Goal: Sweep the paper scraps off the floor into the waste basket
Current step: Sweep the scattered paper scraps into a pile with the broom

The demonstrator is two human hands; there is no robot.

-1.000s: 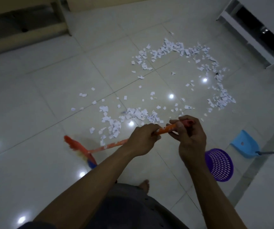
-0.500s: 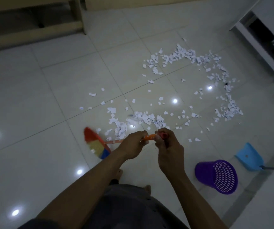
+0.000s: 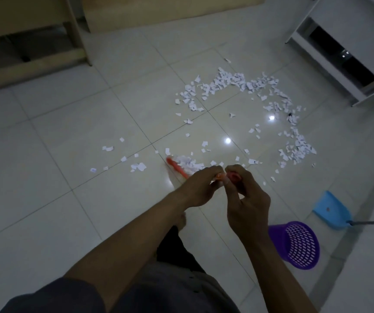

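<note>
Both of my hands grip the orange handle of a broom [image 3: 177, 168]. My left hand [image 3: 200, 188] holds it lower down and my right hand [image 3: 246, 199] holds its top end. The broom head is mostly hidden behind my left hand and touches a small heap of white paper scraps [image 3: 187, 164]. More paper scraps lie in a loose ring across the tiles, thickest at the far side [image 3: 231, 83] and at the right [image 3: 299, 150]. A purple mesh waste basket [image 3: 299, 245] stands on the floor at my lower right.
A blue dustpan [image 3: 331, 211] with a long grey handle lies just beyond the basket. A white cabinet [image 3: 344, 53] stands at the far right. Wooden furniture legs [image 3: 77, 35] rise at the far left. My bare foot [image 3: 181, 220] shows below my left arm.
The broom head has swept from the left toward the right into the near heap of scraps. My hands have stayed on the handle and moved closer together.
</note>
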